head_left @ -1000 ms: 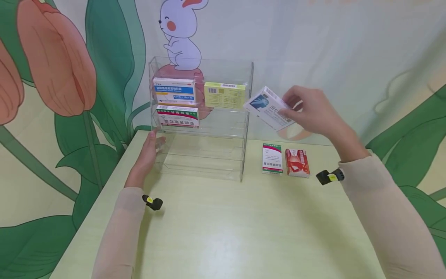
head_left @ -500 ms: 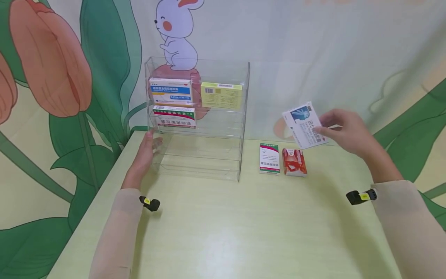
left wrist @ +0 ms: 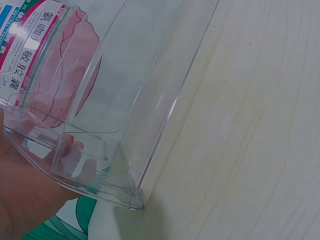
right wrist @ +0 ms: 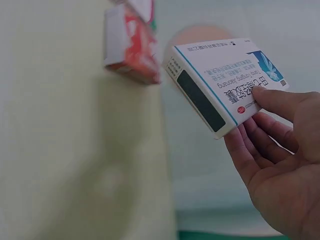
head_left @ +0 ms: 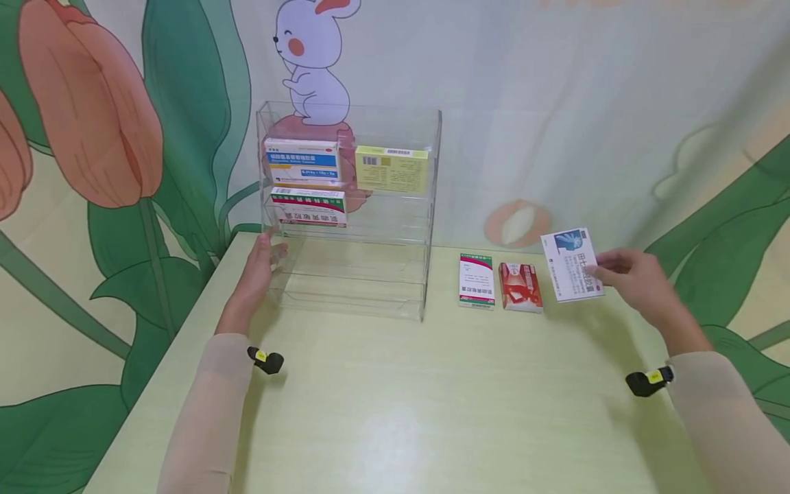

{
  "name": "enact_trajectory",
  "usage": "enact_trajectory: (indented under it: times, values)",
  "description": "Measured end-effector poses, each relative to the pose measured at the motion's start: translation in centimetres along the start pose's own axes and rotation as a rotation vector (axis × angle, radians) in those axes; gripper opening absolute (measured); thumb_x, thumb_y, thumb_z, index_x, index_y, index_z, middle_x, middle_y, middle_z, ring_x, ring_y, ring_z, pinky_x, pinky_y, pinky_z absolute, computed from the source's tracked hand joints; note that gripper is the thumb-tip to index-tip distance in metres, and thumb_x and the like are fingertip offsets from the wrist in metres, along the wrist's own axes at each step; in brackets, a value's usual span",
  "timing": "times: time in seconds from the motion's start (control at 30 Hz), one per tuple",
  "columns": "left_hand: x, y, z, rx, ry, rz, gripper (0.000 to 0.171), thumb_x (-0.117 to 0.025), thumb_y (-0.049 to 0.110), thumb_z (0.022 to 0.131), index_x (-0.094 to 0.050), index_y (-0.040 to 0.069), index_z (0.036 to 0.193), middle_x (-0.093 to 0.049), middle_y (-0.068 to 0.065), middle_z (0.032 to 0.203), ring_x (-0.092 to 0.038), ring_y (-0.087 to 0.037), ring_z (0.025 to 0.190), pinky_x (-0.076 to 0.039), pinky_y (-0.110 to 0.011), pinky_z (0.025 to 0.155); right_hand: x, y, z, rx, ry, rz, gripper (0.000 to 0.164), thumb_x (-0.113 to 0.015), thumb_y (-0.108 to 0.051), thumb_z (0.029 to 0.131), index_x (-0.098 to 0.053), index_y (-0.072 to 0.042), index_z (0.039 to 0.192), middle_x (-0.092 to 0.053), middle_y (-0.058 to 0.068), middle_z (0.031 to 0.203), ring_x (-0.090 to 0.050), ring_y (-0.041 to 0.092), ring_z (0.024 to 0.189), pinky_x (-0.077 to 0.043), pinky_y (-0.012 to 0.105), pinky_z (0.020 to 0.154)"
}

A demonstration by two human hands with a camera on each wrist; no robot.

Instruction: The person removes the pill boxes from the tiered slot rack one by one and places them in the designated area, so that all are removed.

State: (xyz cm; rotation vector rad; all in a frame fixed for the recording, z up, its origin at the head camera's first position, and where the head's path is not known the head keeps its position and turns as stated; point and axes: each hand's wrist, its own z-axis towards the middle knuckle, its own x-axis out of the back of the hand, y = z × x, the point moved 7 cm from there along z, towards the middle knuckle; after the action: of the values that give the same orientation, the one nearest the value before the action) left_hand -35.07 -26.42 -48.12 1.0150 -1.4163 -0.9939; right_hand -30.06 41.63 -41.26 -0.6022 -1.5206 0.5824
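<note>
My right hand (head_left: 638,281) pinches a white medicine box (head_left: 570,267) with a blue picture, thumb on its printed face and fingers behind. The box is held at the table's back edge, to the right of a red medicine box (head_left: 521,287). In the right wrist view, the end of the white box (right wrist: 200,100) shows a dark strip. My left hand (head_left: 252,278) holds the left side of a clear acrylic rack (head_left: 352,261). Its fingers (left wrist: 75,155) show through the clear plastic in the left wrist view.
On the rack's upper tiers stand a blue-and-white box (head_left: 302,162), a yellow box (head_left: 391,169) and a green-and-red-striped white box (head_left: 310,207). Another striped white box (head_left: 476,281) lies on the table (head_left: 382,398) between rack and red box. A printed backdrop (head_left: 555,103) hangs behind.
My right hand has carried the white medicine box away from the rack's right side, rightward and down, to beside the red box. My left hand stays at the rack.
</note>
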Motion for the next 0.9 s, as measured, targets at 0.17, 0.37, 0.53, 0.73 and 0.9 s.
enact_trajectory:
  times: [0.17, 0.37, 0.53, 0.73, 0.9]
  values:
    - [0.1, 0.2, 0.0, 0.006, 0.003, -0.011, 0.077, -0.011, 0.074, 0.105, -0.002, 0.036, 0.172, -0.02, -0.018, 0.174, -0.017, -0.038, 0.161, -0.014, -0.064, 0.127, -1.1, 4.9, 0.0, -0.067, 0.021, 0.071, 0.063, -0.067, -0.045, 0.105, -0.059, 0.006, 0.141, -0.063, 0.025, 0.132, -0.067, 0.004, 0.093, -0.055, 0.017, 0.075]
    - [-0.1, 1.6, -0.9, 0.033, -0.013, -0.027, 0.07, -0.011, 0.063, 0.111, -0.001, 0.03, 0.172, -0.018, -0.022, 0.174, -0.015, -0.04, 0.161, -0.012, -0.065, 0.127, -2.8, 8.2, 0.0, -0.171, 0.007, 0.099, 0.073, -0.06, -0.052, 0.106, -0.052, 0.007, 0.148, -0.057, 0.026, 0.14, -0.061, 0.02, 0.106, -0.057, 0.021, 0.081]
    - [-0.2, 2.3, -1.3, 0.024, -0.013, -0.036, 0.068, -0.012, 0.058, 0.113, -0.002, 0.027, 0.172, -0.02, -0.023, 0.173, -0.016, -0.041, 0.161, -0.014, -0.065, 0.127, -3.9, 8.9, 0.4, -0.224, 0.0, 0.151, 0.074, -0.061, -0.05, 0.106, -0.05, 0.01, 0.149, -0.053, 0.029, 0.145, -0.061, 0.024, 0.111, -0.058, 0.02, 0.081]
    - [0.1, 0.5, -0.2, -0.011, -0.003, -0.042, 0.073, -0.011, 0.066, 0.109, -0.002, 0.03, 0.172, -0.019, -0.022, 0.173, -0.017, -0.039, 0.161, -0.015, -0.065, 0.127, -4.6, 9.4, 1.3, -0.278, 0.002, 0.139, 0.074, -0.06, -0.051, 0.107, -0.05, 0.009, 0.149, -0.05, 0.031, 0.148, -0.055, 0.035, 0.122, -0.054, 0.021, 0.082]
    - [0.1, -0.1, 0.1, -0.031, 0.006, -0.039, 0.076, -0.013, 0.072, 0.106, -0.003, 0.034, 0.172, -0.02, -0.021, 0.173, -0.019, -0.038, 0.161, -0.016, -0.065, 0.126, -5.0, 9.7, 1.5, -0.329, 0.013, 0.115, 0.072, -0.059, -0.049, 0.107, -0.05, 0.009, 0.149, -0.049, 0.032, 0.149, -0.051, 0.04, 0.124, -0.05, 0.039, 0.094]
